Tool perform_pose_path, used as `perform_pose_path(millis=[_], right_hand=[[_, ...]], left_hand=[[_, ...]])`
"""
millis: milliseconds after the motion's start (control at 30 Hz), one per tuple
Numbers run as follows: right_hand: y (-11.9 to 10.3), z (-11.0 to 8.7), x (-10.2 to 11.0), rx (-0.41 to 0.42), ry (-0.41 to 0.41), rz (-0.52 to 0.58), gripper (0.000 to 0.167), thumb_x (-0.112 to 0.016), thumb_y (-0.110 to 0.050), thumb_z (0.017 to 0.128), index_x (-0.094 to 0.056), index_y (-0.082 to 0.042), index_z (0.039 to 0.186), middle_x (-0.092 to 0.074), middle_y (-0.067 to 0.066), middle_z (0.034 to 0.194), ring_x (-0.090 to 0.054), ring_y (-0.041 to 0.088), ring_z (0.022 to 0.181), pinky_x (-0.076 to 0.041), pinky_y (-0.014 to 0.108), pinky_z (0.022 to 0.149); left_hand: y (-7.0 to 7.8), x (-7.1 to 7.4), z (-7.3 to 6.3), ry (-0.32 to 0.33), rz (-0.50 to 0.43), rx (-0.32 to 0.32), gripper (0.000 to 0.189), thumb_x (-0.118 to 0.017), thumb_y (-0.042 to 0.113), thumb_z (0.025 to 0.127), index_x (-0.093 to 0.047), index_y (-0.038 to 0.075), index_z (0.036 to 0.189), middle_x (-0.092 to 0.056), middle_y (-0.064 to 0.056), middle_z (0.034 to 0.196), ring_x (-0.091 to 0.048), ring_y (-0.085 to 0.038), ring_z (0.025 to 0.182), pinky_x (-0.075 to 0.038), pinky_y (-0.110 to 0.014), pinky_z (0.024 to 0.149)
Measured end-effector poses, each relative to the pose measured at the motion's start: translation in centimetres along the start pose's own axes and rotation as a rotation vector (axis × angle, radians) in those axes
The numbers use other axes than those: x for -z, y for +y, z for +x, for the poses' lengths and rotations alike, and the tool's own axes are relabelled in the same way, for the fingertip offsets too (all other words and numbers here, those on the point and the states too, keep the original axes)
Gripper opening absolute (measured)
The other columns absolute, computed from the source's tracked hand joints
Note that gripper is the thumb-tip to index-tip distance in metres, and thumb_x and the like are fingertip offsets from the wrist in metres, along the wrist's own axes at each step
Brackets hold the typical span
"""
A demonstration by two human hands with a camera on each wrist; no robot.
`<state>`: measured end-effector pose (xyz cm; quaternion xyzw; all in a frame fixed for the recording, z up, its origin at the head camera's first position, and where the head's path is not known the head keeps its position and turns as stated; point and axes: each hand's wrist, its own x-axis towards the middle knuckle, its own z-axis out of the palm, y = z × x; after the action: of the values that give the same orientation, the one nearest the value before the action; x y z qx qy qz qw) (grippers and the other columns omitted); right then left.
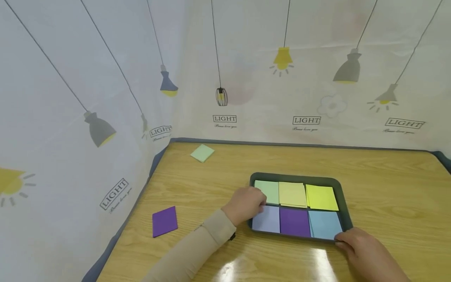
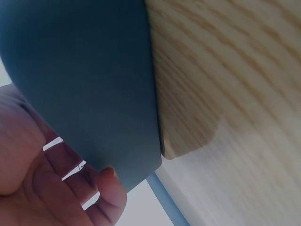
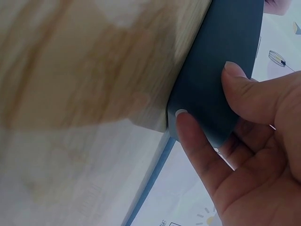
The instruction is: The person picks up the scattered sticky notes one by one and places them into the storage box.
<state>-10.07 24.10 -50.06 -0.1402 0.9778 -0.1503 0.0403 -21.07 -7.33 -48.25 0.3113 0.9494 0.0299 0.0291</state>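
Observation:
A dark grey tray (image 1: 343,196) lies on the wooden table, holding square paper pads in two rows. The back row has light green (image 1: 267,191), pale yellow (image 1: 292,193) and bright yellow (image 1: 321,197) pads; in front are lavender (image 1: 266,219), purple (image 1: 294,221) and blue (image 1: 325,225) ones. My left hand (image 1: 244,204) grips the tray's left side. In the left wrist view its thumb lies against the outer wall (image 2: 94,84), fingers at the rim. At the front right corner my right hand (image 1: 364,250) holds the tray, thumb and a finger on the outer wall (image 3: 202,80).
A purple pad (image 1: 165,221) lies on the table left of my left forearm. Near the back left corner is a light green pad (image 1: 202,153). A pale sheet (image 1: 267,129) printed with lamps stands along the table's back and left edges.

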Motion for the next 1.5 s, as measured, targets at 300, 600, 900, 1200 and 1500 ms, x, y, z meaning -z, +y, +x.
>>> perform_pose_path(millis=[300, 600, 900, 1200, 1500], right_hand=[[-0.1, 0.4, 0.0, -0.013, -0.028, -0.006, 0.008, -0.075, -0.010, 0.089, -0.075, -0.016, 0.093, -0.068, -0.007, 0.087, -0.056, 0.009, 0.080, -0.054, 0.038, 0.073], [0.0, 0.3, 0.0, -0.012, -0.026, 0.009, 0.007, -0.074, -0.009, 0.089, -0.075, -0.014, 0.093, -0.069, -0.005, 0.089, -0.059, 0.011, 0.082, -0.055, 0.040, 0.076], [0.1, 0.2, -0.2, 0.004, -0.007, 0.002, 0.007, -0.076, -0.009, 0.088, -0.075, -0.015, 0.092, -0.069, -0.007, 0.088, -0.059, 0.009, 0.081, -0.055, 0.038, 0.075], [0.2, 0.0, -0.2, 0.007, 0.029, 0.014, 0.008, -0.075, -0.008, 0.087, -0.076, -0.016, 0.092, -0.069, -0.006, 0.089, -0.060, 0.011, 0.083, -0.056, 0.038, 0.076], [-0.1, 0.3, 0.0, -0.004, -0.014, 0.028, 0.008, -0.074, -0.007, 0.089, -0.076, -0.013, 0.094, -0.069, -0.004, 0.091, -0.061, 0.013, 0.085, -0.056, 0.041, 0.078]], left_hand=[[-1.4, 0.4, -0.4, 0.112, -0.092, 0.012, 0.014, -0.072, 0.028, 0.095, -0.076, 0.024, 0.108, -0.067, 0.003, 0.101, -0.059, -0.011, 0.089, -0.047, -0.019, 0.064], [-5.5, 1.7, -0.5, 0.237, -0.298, 0.204, 0.021, -0.061, 0.029, 0.102, -0.071, 0.020, 0.119, -0.065, -0.002, 0.111, -0.061, -0.019, 0.100, -0.053, -0.031, 0.078], [-8.3, 2.1, -2.3, 0.236, -0.394, 0.299, 0.031, -0.065, 0.028, 0.100, -0.064, 0.015, 0.128, -0.064, -0.013, 0.119, -0.061, -0.025, 0.105, -0.054, -0.041, 0.084], [-10.5, 2.3, -4.7, 0.222, -0.408, 0.369, 0.038, -0.072, 0.028, 0.095, -0.063, 0.014, 0.130, -0.062, -0.014, 0.120, -0.060, -0.026, 0.107, -0.053, -0.043, 0.087], [-12.1, 1.8, -7.7, 0.187, -0.391, 0.455, 0.031, -0.070, 0.028, 0.097, -0.066, 0.016, 0.125, -0.062, -0.011, 0.115, -0.059, -0.024, 0.104, -0.051, -0.041, 0.087]])
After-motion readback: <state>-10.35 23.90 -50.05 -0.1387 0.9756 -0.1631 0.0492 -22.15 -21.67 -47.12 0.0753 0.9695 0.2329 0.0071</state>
